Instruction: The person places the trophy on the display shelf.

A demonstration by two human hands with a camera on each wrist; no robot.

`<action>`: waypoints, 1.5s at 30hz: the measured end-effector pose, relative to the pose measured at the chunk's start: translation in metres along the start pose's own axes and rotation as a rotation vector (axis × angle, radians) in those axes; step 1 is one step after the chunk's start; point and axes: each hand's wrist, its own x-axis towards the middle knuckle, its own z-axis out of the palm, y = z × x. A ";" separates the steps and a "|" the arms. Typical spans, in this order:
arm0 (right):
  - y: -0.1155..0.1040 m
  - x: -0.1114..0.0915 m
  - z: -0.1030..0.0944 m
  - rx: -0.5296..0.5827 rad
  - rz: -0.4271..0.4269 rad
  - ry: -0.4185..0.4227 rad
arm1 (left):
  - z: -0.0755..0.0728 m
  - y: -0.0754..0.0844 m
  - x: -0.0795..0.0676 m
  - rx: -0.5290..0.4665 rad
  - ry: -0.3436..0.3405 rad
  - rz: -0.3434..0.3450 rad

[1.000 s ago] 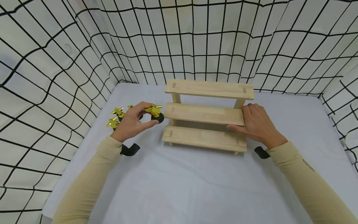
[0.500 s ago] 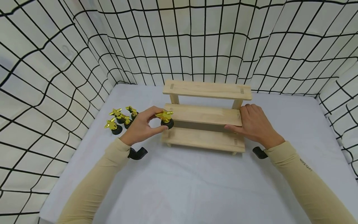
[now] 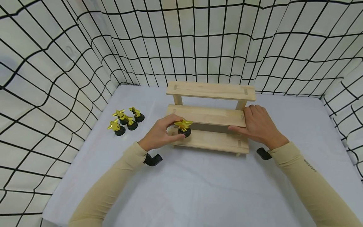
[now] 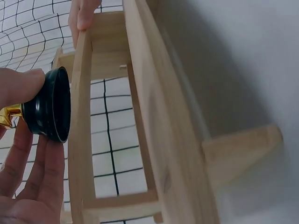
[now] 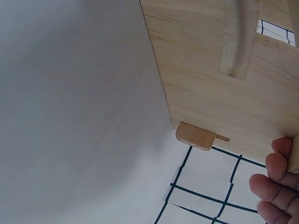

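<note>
My left hand [image 3: 163, 132] pinches a small gold star trophy [image 3: 183, 125] by its round black base, thumb on one side and fingers on the other. In the head view the trophy overlaps the left part of the bottom step of a three-tier wooden shelf [image 3: 211, 116]. The left wrist view has the black base [image 4: 49, 107] tipped sideways beside the shelf boards, its hollow underside toward them. My right hand [image 3: 261, 127] grips the right end of the middle step, thumb along its front edge. Its curled fingertips [image 5: 275, 182] show at the board's end in the right wrist view.
Several more gold star trophies [image 3: 124, 121] stand grouped on the white-covered table [image 3: 184, 189], left of the shelf. Black netting [image 3: 210, 47] over white sheeting rises behind the table and along both sides. Dark wrist mounts [image 3: 153, 160] stick out below the hands.
My left hand has carried the trophy rightward and toward me, from beside the shelf to over its bottom step. The right hand keeps its grip on the middle step.
</note>
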 end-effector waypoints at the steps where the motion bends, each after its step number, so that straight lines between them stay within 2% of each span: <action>1: 0.000 0.000 0.000 0.001 0.003 -0.002 | 0.003 0.000 0.002 -0.005 -0.007 0.005; 12: 0.001 0.001 -0.002 0.004 0.044 -0.059 | 0.033 0.005 0.017 -0.072 -0.088 0.075; 19: 0.001 0.000 -0.003 -0.010 0.060 -0.101 | 0.047 0.006 0.021 -0.061 -0.105 0.088; 37: 0.005 -0.002 -0.001 -0.015 0.011 -0.046 | 0.074 0.012 0.036 -0.096 -0.132 0.169; 45: 0.003 0.001 0.000 -0.018 0.032 -0.082 | 0.082 0.015 0.041 -0.128 -0.159 0.159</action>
